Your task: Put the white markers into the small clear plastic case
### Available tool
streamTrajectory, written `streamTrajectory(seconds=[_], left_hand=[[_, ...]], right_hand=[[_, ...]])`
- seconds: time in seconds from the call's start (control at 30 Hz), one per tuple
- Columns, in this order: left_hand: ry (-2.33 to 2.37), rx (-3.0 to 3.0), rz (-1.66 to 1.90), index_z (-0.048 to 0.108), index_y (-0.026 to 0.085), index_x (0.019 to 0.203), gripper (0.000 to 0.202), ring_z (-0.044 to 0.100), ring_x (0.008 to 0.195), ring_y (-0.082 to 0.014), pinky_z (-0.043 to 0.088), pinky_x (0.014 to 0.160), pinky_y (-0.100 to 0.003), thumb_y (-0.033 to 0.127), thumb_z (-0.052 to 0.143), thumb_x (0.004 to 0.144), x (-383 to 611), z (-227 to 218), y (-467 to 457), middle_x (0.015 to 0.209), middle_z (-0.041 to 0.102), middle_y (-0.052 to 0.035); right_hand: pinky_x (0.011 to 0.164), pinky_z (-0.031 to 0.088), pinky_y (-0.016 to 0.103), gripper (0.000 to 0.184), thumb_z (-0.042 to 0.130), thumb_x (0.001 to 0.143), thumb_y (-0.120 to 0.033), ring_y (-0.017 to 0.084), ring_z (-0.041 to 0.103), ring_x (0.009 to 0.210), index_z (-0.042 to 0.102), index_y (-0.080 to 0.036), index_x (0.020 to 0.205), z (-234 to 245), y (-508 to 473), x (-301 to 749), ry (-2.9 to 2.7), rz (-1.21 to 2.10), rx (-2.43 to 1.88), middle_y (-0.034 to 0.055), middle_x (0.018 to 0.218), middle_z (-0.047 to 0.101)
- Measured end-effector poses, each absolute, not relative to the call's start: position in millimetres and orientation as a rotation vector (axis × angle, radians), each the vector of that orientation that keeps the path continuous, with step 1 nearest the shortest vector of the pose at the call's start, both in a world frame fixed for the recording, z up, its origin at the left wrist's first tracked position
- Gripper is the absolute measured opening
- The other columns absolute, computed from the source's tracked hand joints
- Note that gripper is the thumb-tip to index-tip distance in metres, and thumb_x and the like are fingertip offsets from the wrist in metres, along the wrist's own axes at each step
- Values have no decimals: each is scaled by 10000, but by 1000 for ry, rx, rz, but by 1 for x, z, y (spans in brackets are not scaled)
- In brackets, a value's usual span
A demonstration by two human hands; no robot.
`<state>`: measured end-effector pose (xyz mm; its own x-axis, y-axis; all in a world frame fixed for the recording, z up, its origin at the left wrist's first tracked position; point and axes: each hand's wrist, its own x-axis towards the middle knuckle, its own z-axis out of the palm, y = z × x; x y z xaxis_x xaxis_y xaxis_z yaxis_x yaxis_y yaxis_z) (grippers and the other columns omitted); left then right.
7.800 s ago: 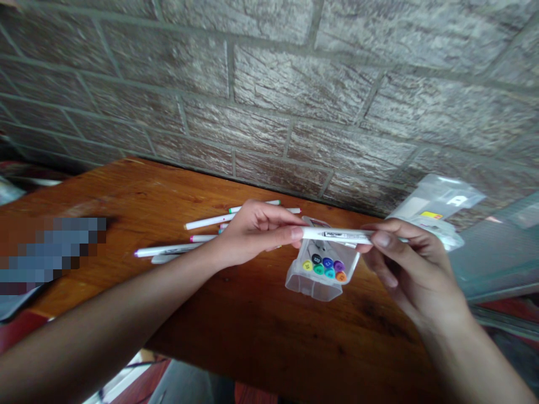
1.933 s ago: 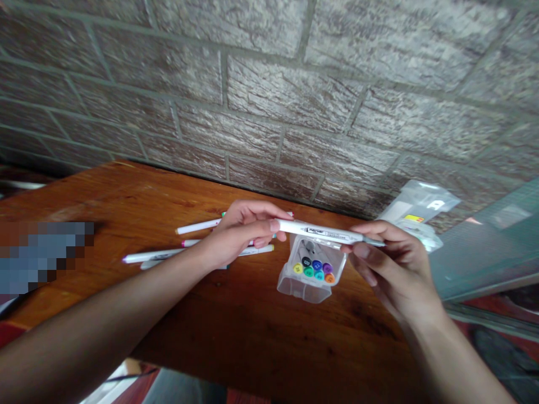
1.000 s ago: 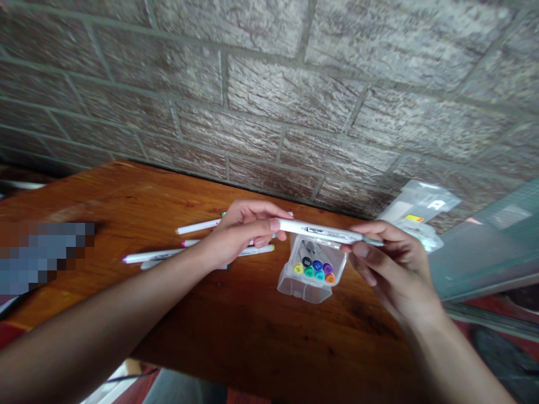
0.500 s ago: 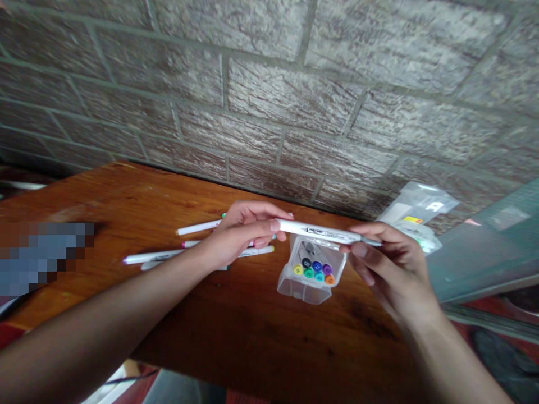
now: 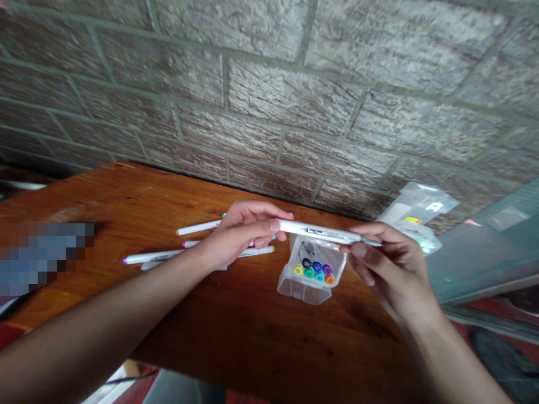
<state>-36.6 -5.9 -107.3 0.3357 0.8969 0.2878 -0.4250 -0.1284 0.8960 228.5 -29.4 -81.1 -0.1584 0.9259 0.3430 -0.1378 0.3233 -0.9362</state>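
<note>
A white marker [image 5: 315, 230] with black print and a grey tip end is held level in the air between both hands. My left hand [image 5: 246, 227] pinches its left end, thumb and fingers closed on it. My right hand [image 5: 385, 255] grips the other end near the grey part. Below the marker, a clear plastic case [image 5: 305, 289] stands open on the table, with several markers [image 5: 318, 270] in it showing numbered, coloured ends. Under and beside my left forearm lie several loose white markers [image 5: 155, 256], partly hidden by the arm and hand.
The wooden table [image 5: 126, 196] runs along a grey brick wall [image 5: 269, 101]. A clear plastic bag [image 5: 416, 210] with a yellow label lies at the right by the wall. A greenish translucent panel [image 5: 488, 241] stands at the right edge. A blurred-out patch [image 5: 42, 258] covers something at the left.
</note>
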Motion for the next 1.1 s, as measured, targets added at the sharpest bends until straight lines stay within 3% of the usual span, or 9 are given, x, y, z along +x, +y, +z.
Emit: streamTrajectory(seconds=[1.1], left_hand=[[531,1237,1222,849,187,1040,226,414,468,-53,247,467,-230,297,849,843,-37,-108,-6,764,786,-65]], right_hand=[[332,293,188,189,916,775,-312,62,425,357,848,-253,942,-82,-26,230,-1410,1073,-843,45,711,806]])
